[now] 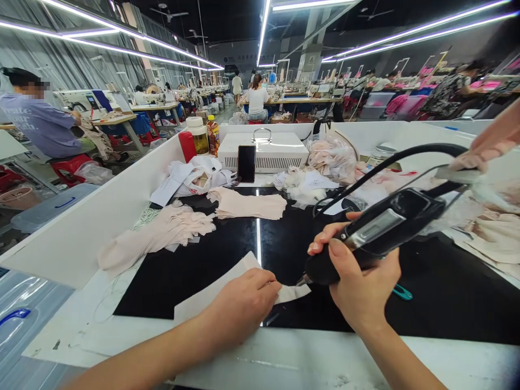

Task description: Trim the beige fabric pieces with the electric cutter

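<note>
My right hand (361, 281) is wrapped round a black corded hand tool (374, 227) with a small metal tip pointing down and left. The tip meets the end of a narrow off-white strip (294, 293) on the black work surface (439, 292). My left hand (247, 295) lies over the strip's other end, fingers curled and pressed down on it. Beneath that hand a wider white piece (215, 287) spreads to the left; whether it joins the strip is hidden. A teal plastic tool (402, 292) rests just right of my right hand.
Beige fabric pieces lie in a stack (154, 235) at left and another stack (249, 205) farther back. Behind stand a phone (246, 163), a white vented box (264, 149) and a jar (197, 135). A black cable (377, 165) arches at right. White side walls (101, 216) edge the table.
</note>
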The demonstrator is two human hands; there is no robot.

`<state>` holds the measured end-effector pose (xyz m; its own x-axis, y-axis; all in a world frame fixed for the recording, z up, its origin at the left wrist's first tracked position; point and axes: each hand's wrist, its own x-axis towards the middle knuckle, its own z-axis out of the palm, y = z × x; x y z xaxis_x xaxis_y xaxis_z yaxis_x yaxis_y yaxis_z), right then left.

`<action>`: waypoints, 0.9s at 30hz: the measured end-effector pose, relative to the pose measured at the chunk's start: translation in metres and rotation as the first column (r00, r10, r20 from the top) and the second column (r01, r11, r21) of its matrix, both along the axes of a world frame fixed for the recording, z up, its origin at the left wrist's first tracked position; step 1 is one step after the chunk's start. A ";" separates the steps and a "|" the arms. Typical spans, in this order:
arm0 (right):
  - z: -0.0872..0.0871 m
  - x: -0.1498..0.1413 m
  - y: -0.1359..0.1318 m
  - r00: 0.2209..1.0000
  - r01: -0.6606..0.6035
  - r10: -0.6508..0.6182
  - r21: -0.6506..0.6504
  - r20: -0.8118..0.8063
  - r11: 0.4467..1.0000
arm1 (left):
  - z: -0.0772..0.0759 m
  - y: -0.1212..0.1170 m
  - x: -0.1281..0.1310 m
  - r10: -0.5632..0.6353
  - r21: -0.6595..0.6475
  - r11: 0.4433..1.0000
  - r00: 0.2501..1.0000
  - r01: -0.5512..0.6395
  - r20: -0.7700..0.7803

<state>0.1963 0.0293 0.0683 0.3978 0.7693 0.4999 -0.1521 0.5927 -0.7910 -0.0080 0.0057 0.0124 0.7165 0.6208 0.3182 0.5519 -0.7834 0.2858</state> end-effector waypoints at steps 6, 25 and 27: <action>-0.005 0.003 -0.009 1.000 0.006 -0.006 -0.005 0.000 1.000 | -0.003 -0.006 0.014 0.053 -0.009 0.999 0.995 -0.054 -0.086; -0.004 0.007 -0.016 1.000 -0.006 0.006 -0.009 -0.011 1.000 | 0.000 -0.014 0.014 0.039 0.238 0.971 0.986 0.000 -0.159; -0.002 0.005 -0.015 1.000 -0.012 0.011 -0.016 -0.020 1.000 | -0.001 -0.014 0.015 0.040 0.253 0.967 0.985 0.004 -0.167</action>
